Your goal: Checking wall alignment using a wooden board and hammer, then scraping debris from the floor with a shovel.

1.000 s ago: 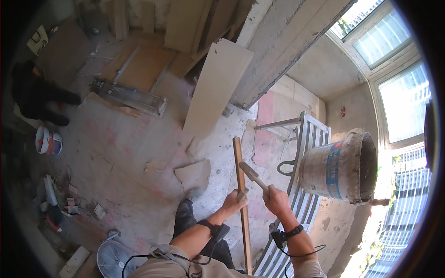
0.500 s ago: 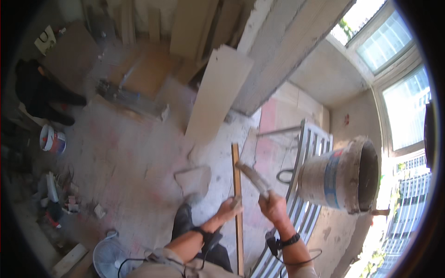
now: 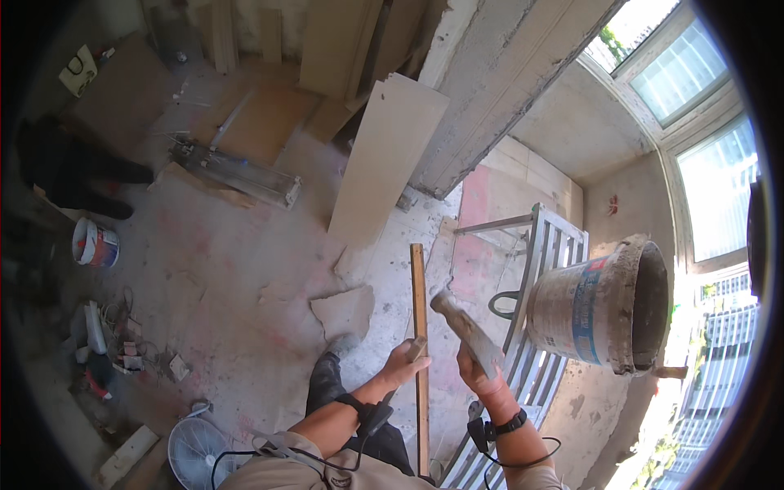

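My left hand (image 3: pixel 400 365) is closed around a short brown handle-like piece (image 3: pixel 417 349) whose kind I cannot make out. Its fingertips overlap a long narrow wooden strip (image 3: pixel 420 302) that runs up the middle of the view; whether they grip the strip too, I cannot tell. To the right of the strip, my right hand (image 3: pixel 482 377) grips a grey-brown hand tool (image 3: pixel 465 322) with a rounded far end, tilted up and left. A gap separates that end from the strip.
A slatted metal bench (image 3: pixel 535 327) stands at my right, with a dirty white bucket (image 3: pixel 563 314) tipped toward the window. A pale board (image 3: pixel 388 155) leans ahead by a concrete pillar (image 3: pixel 506 90). A fan (image 3: pixel 196 449), a small bucket (image 3: pixel 96 245) and a dark-clothed person (image 3: pixel 69 167) are leftward.
The tool in my right hand has swung away from the strip toward the right and turned. My left hand has shifted slightly up and stays beside the strip.
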Motion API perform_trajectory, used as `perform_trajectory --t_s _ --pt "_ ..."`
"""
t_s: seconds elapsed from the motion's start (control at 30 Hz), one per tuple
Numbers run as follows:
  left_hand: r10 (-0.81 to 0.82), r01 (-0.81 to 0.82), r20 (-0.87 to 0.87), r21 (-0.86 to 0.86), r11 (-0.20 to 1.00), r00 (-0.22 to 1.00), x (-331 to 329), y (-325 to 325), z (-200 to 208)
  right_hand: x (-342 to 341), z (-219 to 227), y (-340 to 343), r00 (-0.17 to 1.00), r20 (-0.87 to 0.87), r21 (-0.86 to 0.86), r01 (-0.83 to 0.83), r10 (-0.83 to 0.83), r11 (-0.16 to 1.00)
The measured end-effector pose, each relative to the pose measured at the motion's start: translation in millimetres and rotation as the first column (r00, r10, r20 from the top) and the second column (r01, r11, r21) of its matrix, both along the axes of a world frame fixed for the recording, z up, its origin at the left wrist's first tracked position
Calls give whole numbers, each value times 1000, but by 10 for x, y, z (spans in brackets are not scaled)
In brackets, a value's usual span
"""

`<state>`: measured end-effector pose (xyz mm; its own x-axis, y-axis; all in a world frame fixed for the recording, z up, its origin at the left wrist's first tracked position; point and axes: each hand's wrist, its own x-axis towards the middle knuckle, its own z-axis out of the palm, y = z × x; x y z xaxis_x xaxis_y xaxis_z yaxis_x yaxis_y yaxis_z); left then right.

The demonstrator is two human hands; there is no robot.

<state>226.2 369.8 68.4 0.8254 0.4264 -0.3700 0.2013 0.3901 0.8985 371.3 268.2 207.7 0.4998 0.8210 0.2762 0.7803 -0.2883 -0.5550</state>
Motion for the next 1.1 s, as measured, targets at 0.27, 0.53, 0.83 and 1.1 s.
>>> perform_trajectory --t_s 0.27,0.53,0.83,1.1 --pt "-68 66 -114 -26 998 991 -274 -53 195 -110 248 266 968 -192 -219 121 -164 968" --pt "-99 102 -60 49 994 993 197 387 94 -3 -163 30 971 -101 -483 141 -215 864" --pt "-271 234 -110 -267 935 956 -186 435 404 -771 -691 -947 556 -615 -544 213 -559 811" --pt "-318 284 -25 -389 876 948 -195 657 203 -1820 -918 -1559 -48 -781 -618 202 -623 759"
